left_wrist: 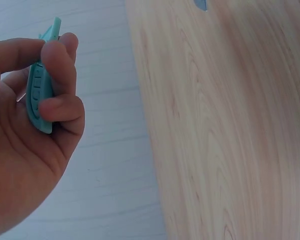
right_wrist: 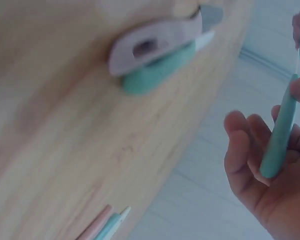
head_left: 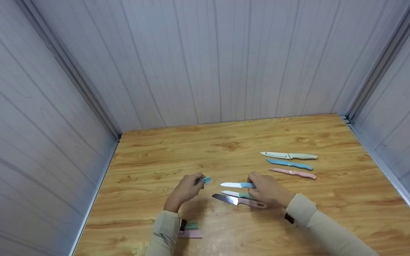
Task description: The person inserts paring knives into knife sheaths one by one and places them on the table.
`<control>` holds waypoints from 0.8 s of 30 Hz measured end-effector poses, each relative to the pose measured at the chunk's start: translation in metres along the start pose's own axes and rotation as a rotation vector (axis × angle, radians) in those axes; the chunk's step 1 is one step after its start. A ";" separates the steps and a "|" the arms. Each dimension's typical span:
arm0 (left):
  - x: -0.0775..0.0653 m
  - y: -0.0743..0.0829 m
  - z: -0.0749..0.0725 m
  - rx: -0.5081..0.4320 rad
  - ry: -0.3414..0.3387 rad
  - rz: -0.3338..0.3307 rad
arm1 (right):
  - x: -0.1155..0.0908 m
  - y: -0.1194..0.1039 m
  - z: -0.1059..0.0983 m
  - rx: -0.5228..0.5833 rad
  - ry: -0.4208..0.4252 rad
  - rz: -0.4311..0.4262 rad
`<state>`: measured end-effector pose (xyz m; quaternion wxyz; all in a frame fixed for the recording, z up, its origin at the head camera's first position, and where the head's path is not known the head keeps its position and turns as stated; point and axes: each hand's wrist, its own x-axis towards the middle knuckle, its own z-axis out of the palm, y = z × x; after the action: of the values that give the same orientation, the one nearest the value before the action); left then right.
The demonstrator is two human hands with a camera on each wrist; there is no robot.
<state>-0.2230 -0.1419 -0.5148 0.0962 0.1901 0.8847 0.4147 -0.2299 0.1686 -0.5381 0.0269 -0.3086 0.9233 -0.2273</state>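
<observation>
Left hand [head_left: 185,190] pinching a blue blade cover [head_left: 207,180], right hand [head_left: 269,189] gripping a blue-handled knife [head_left: 238,185] above a wooden table [head_left: 173,153], white blade [head_left: 230,185] pointing toward the cover, a pink-handled knife [head_left: 242,201] lying nearby

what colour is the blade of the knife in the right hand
White; the blade shows best in the head view.

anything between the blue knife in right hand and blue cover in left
Nothing visible. The blue knife, in the right hand, points across an open gap toward the blue cover in the left hand. The green knife and wide-bladed knife lie nearer the person, off that line.
</observation>
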 end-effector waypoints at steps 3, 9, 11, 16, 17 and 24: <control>0.003 0.002 0.001 -0.008 -0.003 0.005 | 0.006 0.004 -0.006 0.069 -0.001 0.036; 0.010 0.010 0.006 -0.037 -0.006 0.045 | 0.014 0.006 -0.017 0.187 -0.023 0.074; 0.012 0.013 0.010 -0.042 -0.008 0.059 | 0.013 0.006 -0.020 0.203 -0.019 0.070; 0.015 0.012 0.016 -0.067 -0.009 0.056 | 0.015 0.004 -0.021 0.227 0.001 0.040; 0.015 0.012 0.016 -0.071 -0.005 0.053 | 0.017 0.004 -0.021 0.229 0.003 0.031; 0.015 0.012 0.013 -0.084 -0.020 0.065 | 0.022 0.000 -0.024 0.205 0.008 0.020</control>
<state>-0.2297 -0.1200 -0.5139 0.0995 0.2186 0.8589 0.4523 -0.2527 0.1654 -0.5150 0.0570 -0.2942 0.8983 -0.3214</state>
